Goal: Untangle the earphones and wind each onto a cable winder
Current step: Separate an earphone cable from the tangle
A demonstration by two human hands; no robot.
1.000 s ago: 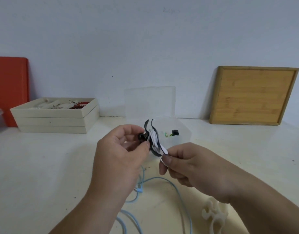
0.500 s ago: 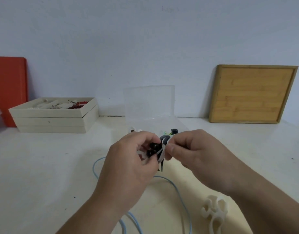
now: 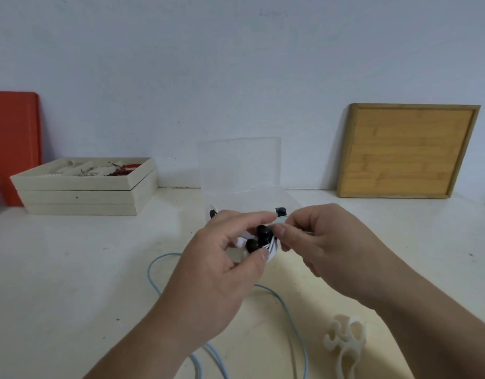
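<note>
Above the tabletop (image 3: 71,269), centre: white earphones nearly wound on a winder.
Left hand (image 3: 222,274) grips the wound winder (image 3: 271,248), black earbuds (image 3: 264,233) on top; right hand (image 3: 326,242) pinches the cable end at 3 o'clock. Blue earphone cable (image 3: 153,272) lies loose at 6 o'clock, spare white winder (image 3: 345,340) at 5 o'clock. Judged step: securing the end; next, tuck it firmly, then start on the blue cable.

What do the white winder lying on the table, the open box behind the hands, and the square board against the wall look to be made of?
White winder: probably soft rubber or silicone, matte, with rounded looped lobes.
Open box: clear hard plastic; the wall shows through its raised lid.
Square board: bamboo or wood, with visible grain strips and a raised frame.
</note>
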